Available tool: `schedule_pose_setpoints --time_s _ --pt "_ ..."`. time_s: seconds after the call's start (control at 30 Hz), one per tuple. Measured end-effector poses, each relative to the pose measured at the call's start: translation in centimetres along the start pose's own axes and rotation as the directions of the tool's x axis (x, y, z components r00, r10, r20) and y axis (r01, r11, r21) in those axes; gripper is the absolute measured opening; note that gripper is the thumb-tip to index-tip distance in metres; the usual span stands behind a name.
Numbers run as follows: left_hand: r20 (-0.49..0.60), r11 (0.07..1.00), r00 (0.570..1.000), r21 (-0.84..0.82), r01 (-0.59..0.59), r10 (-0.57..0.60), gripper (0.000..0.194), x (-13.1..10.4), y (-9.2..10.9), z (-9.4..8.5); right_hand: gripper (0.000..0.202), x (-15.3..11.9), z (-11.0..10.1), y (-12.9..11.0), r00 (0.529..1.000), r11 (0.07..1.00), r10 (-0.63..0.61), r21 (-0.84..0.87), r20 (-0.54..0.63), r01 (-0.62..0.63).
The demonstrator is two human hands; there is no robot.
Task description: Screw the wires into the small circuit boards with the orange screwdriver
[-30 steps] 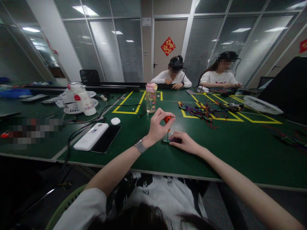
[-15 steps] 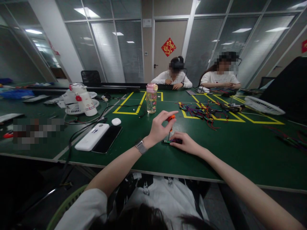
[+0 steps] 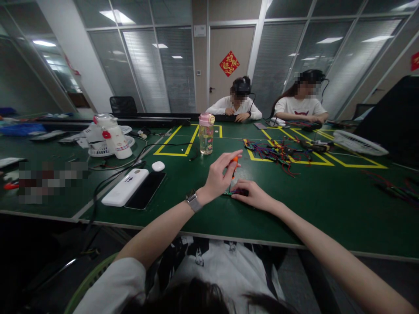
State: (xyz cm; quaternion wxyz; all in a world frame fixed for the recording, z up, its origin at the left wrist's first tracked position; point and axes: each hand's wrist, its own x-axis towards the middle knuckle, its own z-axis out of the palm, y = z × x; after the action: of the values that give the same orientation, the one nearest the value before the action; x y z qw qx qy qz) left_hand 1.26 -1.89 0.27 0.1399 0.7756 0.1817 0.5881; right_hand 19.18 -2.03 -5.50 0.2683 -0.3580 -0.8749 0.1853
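My left hand (image 3: 220,175) is closed around the orange handle of a screwdriver (image 3: 235,162), fingers pointing forward and right. The screwdriver stands nearly upright, its thin shaft running down to a small green circuit board (image 3: 227,192) on the table. My right hand (image 3: 249,194) pinches the right part of that board against the table top. Dark wires show at the right fingers. Where the tip meets the board is too small to make out.
Beyond my hands stand a pink-lidded bottle (image 3: 206,134) and a heap of wired boards (image 3: 275,150). On the left lie a phone (image 3: 145,190), a white power bank (image 3: 125,187), a small white case (image 3: 158,166), cables and a white fan (image 3: 98,141). Two people sit across the table.
My left fingers have turned a little on the screwdriver handle, and the left hand sits slightly lower over the board. The right hand stays where it was.
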Motion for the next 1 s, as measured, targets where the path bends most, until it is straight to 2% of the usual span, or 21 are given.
schedule_pose_setpoints --time_s 0.13,0.23,0.3,0.47,0.57,0.83,1.0 --pt "-0.127 0.982 0.988 0.178 -0.066 0.089 0.016 0.19 -0.04 -0.29 0.015 0.0 -0.03 -0.09 1.0 1.0 0.008 0.005 0.0 -0.008" --pt "-0.163 0.971 0.978 0.222 -0.092 0.13 0.016 0.2 -0.07 -0.39 0.015 0.01 -0.03 -0.11 1.0 1.0 0.004 0.005 -0.001 -0.004" --pt "-0.147 0.973 0.982 0.211 -0.088 0.12 0.016 0.14 0.04 -0.36 0.015 0.02 -0.04 -0.1 1.0 1.0 0.0 -0.002 -0.005 0.0" --pt "-0.042 0.996 0.997 0.074 -0.058 0.061 0.033 -0.03 0.37 -0.17 0.017 0.03 -0.1 -0.07 1.0 1.0 -0.003 0.002 0.004 0.003" --pt "-0.031 0.999 0.999 0.029 -0.033 0.033 0.034 -0.09 0.26 -0.07 0.017 0.02 -0.1 -0.08 1.0 1.0 -0.003 0.005 0.002 0.003" --pt "-0.154 0.966 0.979 0.244 -0.09 0.131 0.017 0.0 -0.06 -0.14 0.015 -0.02 -0.07 -0.19 1.0 1.0 0.005 0.01 -0.009 -0.005" --pt "-0.098 0.983 0.992 0.176 -0.056 0.074 0.019 -0.26 -0.04 -0.19 0.016 0.01 -0.16 -0.25 1.0 1.0 0.001 0.0 0.0 -0.001"
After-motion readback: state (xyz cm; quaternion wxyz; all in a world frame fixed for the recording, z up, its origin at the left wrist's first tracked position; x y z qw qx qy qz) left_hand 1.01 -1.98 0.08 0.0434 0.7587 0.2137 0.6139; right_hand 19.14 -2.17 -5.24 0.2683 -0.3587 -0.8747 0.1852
